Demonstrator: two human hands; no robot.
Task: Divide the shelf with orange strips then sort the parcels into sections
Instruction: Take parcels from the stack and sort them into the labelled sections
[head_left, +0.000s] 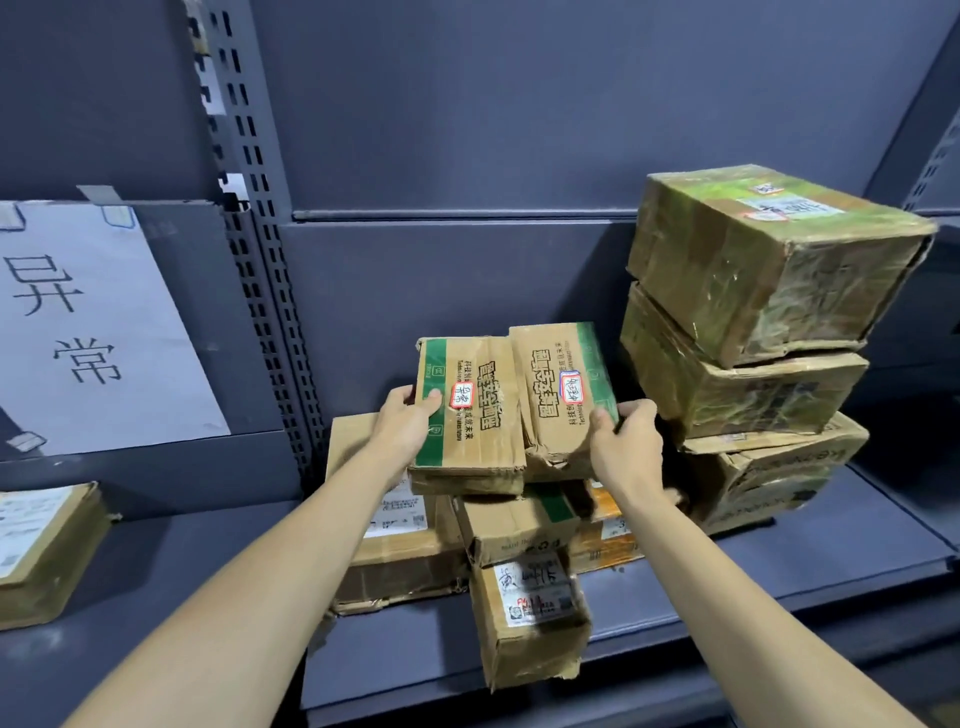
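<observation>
Sorting barely underway, no orange strips visible: left hand (410, 426) and right hand (626, 441) each grip 1 green-banded parcel (467, 415), pile (524, 582) unsorted on shelf (779, 577).

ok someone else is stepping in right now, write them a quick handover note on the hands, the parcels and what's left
Left hand: gripping the left box, which has a red-framed sticker.
Right hand: gripping the right box, which has a blue-framed sticker. Both are held side by side above the middle pile.
Elsewhere: three taped boxes stacked at right; one parcel in the left bay under the paper sign.
Done: hard to tell; no orange strips are visible on the shelf.
Left: place the two held boxes, and probably sort the middle pile and the stack.
</observation>
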